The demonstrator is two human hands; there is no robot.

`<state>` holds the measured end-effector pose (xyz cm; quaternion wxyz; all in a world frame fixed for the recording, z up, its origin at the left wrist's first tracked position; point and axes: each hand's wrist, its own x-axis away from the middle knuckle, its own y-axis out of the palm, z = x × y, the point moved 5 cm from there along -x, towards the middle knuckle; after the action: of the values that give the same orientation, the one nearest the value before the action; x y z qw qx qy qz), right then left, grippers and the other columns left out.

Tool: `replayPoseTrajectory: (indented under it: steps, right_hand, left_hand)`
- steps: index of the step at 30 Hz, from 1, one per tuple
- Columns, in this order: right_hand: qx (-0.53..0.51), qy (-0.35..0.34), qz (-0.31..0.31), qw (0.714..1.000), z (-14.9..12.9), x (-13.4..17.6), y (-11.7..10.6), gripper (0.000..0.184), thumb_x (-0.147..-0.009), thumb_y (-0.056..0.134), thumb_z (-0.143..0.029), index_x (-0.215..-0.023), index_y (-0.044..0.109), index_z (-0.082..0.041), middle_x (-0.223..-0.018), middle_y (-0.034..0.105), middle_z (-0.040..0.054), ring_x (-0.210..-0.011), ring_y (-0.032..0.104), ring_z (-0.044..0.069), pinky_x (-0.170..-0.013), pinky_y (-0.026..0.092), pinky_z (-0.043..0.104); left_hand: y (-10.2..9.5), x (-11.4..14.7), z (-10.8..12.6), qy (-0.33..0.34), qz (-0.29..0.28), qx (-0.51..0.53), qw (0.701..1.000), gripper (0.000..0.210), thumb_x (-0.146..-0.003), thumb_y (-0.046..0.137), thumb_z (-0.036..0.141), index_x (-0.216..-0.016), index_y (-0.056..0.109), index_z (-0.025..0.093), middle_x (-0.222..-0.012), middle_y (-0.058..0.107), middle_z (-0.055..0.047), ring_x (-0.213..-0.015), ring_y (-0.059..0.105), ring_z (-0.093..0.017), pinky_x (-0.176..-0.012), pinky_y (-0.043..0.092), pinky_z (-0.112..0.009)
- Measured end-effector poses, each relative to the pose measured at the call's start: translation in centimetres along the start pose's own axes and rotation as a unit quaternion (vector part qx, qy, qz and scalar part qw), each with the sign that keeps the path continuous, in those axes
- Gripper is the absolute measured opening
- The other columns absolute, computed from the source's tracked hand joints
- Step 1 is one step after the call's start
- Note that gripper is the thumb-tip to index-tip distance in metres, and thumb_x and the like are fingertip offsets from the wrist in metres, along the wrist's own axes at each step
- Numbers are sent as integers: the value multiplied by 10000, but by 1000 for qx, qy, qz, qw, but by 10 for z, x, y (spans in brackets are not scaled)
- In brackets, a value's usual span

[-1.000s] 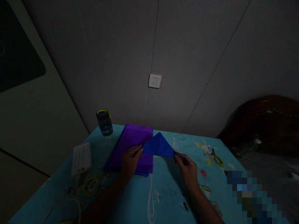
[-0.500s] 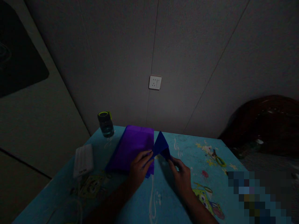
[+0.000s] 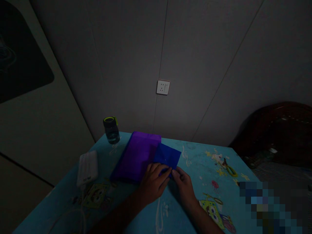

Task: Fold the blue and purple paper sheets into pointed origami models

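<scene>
A small sheet of dark blue paper (image 3: pixel 168 155), roughly square in outline, is between my two hands. My left hand (image 3: pixel 154 180) grips its near edge, with the fingers laid over the paper. At the near right corner my right hand (image 3: pixel 184 183) pinches the same sheet between thumb and fingers. Behind and left of the blue paper lies a larger purple sheet or stack (image 3: pixel 138 156) on the table, partly covered by the blue paper and my left hand. The near edge of the blue paper is hidden by my fingers.
The table (image 3: pixel 180 211) has a light blue patterned cover. A water bottle (image 3: pixel 112 131) stands at the back left. Before it lies a white power bank (image 3: pixel 87 167) with a cable. Scissors with yellow-green handles (image 3: pixel 230 169) rest at right. A wall socket (image 3: pixel 163 87) is behind.
The blue paper was bent into a peak between my hands and now shows a flat, squarish face. My left hand has moved right, and the hands are closer together.
</scene>
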<state>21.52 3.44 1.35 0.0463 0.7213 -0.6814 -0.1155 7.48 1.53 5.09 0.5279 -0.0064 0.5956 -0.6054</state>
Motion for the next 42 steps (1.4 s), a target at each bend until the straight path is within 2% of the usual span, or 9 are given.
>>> replayPoseTrajectory:
  steps: [4,7,12,16,19,23,28,36,42]
  right_hand:
    - [11,13,1,1000,-3,-2,-4,420,-804,674,-534,-1040,700,-188,-906,756,83,-809,693,242,-821,542,405]
    - [71,24,-24,997,-6,-1,-8,460,-807,636,-592,-1019,708,-190,-865,750,75,-783,692,238,-779,549,376]
    - [137,50,-98,984,0,2,-11,533,-834,581,-625,-1088,690,-170,-802,736,55,-756,683,228,-786,549,380]
    - [182,-16,-102,978,-6,1,-24,568,-843,664,-471,-1331,528,-214,-1111,708,100,-949,672,233,-902,520,405]
    - [247,-93,-93,960,-17,1,-38,752,-810,724,-407,-1458,363,-283,-1395,540,130,-1137,607,253,-981,484,434]
    - [337,-150,-144,918,-31,3,-42,617,-827,711,-386,-1396,482,-321,-1514,402,107,-1321,467,289,-1076,400,480]
    - [344,-156,-203,904,-34,4,-36,346,-878,632,-434,-1196,682,-306,-1375,555,100,-1242,547,282,-1033,457,455]
    - [309,-171,-128,927,-31,0,-39,267,-868,643,-443,-1073,746,-308,-1148,664,89,-1024,650,248,-863,552,375]
    - [310,-199,-50,928,-32,0,-43,225,-870,643,-423,-1017,757,-296,-1062,675,81,-977,655,242,-843,550,365]
  left_hand:
    - [-4,2,-13,-64,58,29,996,346,-922,507,209,-1244,623,265,-1348,533,-106,-1212,490,-259,-986,415,-447]
    - [-6,3,-28,-150,105,133,974,326,-925,508,235,-1223,639,254,-1457,425,-115,-1317,438,-267,-1076,385,-450]
    - [5,6,-44,-282,68,377,880,364,-905,555,340,-1244,630,229,-1259,647,-90,-1139,618,-235,-980,506,-383]
    - [13,11,-54,-353,55,475,804,412,-857,616,383,-1231,641,211,-1216,685,-75,-1045,670,-231,-901,556,-372]
    - [16,12,-57,-364,29,514,776,411,-838,641,377,-1215,651,214,-1156,714,-71,-1008,686,-224,-895,556,-373]
    - [14,11,-53,-346,-15,518,782,396,-818,666,355,-1185,673,207,-1169,711,-78,-1069,664,-243,-937,527,-385]
    - [13,8,-46,-339,-51,511,788,379,-788,690,345,-1135,693,194,-1136,723,-88,-1034,674,-252,-893,536,-373]
    - [6,9,-50,-363,-12,486,795,352,-816,649,428,-1073,700,194,-971,733,-71,-914,689,-224,-760,561,-313]
    - [2,8,-42,-348,28,540,766,461,-825,640,454,-1245,617,267,-1191,664,-84,-1083,645,-246,-808,570,-319]
